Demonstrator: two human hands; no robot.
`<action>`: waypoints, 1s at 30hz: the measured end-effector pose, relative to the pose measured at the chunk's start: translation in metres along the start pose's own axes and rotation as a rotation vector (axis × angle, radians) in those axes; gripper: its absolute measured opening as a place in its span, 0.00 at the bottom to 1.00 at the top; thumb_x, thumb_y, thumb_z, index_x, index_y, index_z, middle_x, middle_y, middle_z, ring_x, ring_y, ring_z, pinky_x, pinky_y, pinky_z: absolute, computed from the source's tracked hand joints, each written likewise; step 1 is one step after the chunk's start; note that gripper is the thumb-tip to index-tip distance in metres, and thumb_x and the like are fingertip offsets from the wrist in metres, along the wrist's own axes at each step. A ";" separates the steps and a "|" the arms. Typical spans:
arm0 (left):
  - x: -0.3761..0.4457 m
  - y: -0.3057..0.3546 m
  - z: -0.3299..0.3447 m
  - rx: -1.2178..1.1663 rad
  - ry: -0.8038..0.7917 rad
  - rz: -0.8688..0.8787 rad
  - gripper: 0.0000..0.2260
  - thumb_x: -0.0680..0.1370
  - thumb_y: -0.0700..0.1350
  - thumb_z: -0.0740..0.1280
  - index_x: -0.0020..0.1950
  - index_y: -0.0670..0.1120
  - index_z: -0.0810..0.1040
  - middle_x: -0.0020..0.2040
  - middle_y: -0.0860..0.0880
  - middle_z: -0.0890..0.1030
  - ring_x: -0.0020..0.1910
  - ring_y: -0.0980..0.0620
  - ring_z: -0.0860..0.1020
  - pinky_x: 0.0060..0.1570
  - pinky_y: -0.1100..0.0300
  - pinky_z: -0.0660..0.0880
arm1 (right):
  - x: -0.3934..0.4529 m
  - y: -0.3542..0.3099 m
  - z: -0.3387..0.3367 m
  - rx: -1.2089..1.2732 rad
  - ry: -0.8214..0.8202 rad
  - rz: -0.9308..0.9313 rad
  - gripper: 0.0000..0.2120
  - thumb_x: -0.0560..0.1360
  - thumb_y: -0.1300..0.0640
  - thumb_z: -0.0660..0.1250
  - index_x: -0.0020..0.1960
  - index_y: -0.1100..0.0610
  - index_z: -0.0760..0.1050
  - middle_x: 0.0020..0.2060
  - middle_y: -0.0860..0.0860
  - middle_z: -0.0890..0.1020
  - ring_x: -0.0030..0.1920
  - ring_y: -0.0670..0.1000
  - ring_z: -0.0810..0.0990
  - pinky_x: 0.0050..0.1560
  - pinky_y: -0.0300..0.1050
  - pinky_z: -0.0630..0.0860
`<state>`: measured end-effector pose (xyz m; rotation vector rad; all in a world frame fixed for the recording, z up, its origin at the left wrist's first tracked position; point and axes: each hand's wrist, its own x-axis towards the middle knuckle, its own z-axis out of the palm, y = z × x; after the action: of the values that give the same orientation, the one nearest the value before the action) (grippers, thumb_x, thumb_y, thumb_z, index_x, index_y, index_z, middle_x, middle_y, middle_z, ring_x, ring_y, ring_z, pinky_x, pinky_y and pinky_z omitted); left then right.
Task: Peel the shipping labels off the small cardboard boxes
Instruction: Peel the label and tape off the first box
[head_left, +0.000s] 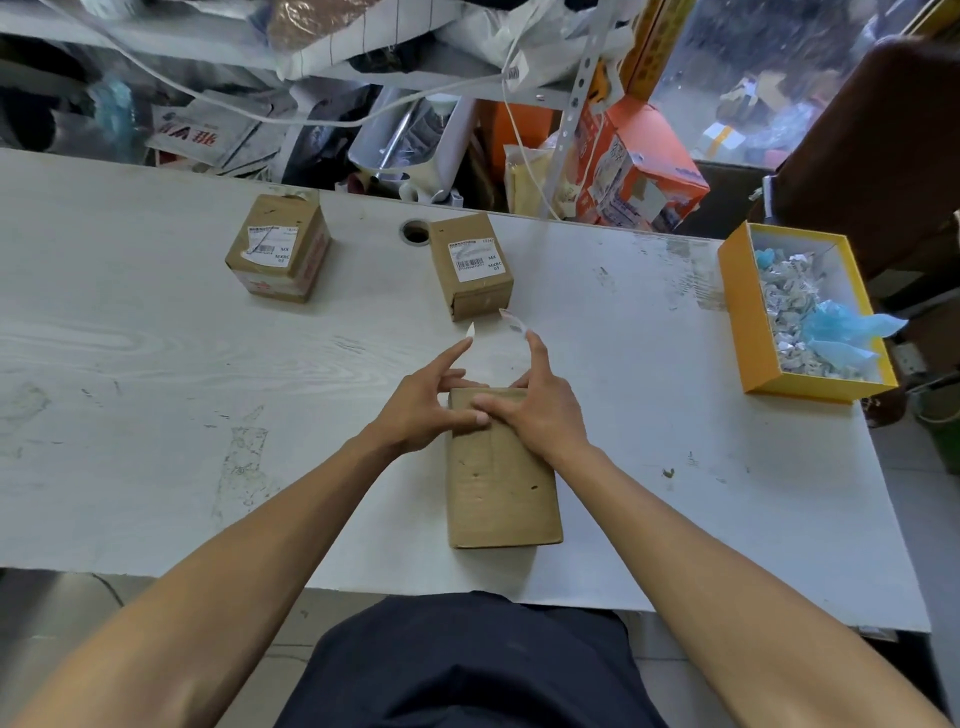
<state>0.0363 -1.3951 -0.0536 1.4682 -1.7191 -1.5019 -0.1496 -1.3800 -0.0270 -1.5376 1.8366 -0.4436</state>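
you have three small cardboard boxes on the white desk (156, 364). the near box (501, 478) lies right in front of you, its top face bare brown cardboard. the middle box (471, 265) stands farther off, near the round cable hole, with one white barcode label (475, 259) on its top. the far-left box (278, 247) sits well apart to the left, also carrying one white label (270, 243).

a single peeled label (498, 353), pale and almost see-through, rises from the far edge of the near box. your left hand (426, 410) rests at the box's far-left corner, its fingers spread, the forefinger reaching up to the label's left top corner. your right hand (540, 410) lies on the box's far-right part, its thumb pressed flat across the top face, one long finger stretched up along the label's right edge. whether either hand truly pinches the label, i cannot tell.

at the right edge of the desk sits one yellow tray (737, 317) holding crumpled white scraps and blue plastic bits.
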 end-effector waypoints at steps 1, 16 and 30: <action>0.002 0.002 0.001 -0.023 0.036 -0.005 0.42 0.69 0.50 0.80 0.78 0.59 0.62 0.56 0.54 0.84 0.65 0.63 0.74 0.62 0.67 0.68 | 0.004 -0.002 0.000 -0.012 0.031 0.006 0.51 0.64 0.33 0.73 0.77 0.44 0.48 0.42 0.46 0.80 0.47 0.50 0.80 0.50 0.51 0.78; 0.005 0.016 0.022 0.059 0.032 0.032 0.52 0.60 0.55 0.84 0.78 0.58 0.61 0.54 0.57 0.84 0.66 0.60 0.73 0.66 0.61 0.68 | -0.003 0.049 -0.027 0.382 -0.188 0.071 0.57 0.62 0.48 0.82 0.78 0.41 0.46 0.49 0.47 0.83 0.56 0.46 0.79 0.58 0.46 0.76; -0.033 0.004 0.009 0.031 -0.034 0.039 0.59 0.59 0.61 0.82 0.80 0.62 0.49 0.78 0.52 0.63 0.77 0.55 0.60 0.73 0.55 0.59 | -0.033 0.022 -0.023 0.100 -0.143 -0.177 0.66 0.56 0.38 0.81 0.77 0.40 0.38 0.75 0.50 0.62 0.74 0.50 0.60 0.69 0.46 0.61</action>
<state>0.0384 -1.3626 -0.0429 1.4244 -1.7873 -1.4947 -0.1798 -1.3466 -0.0155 -1.6267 1.5541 -0.4872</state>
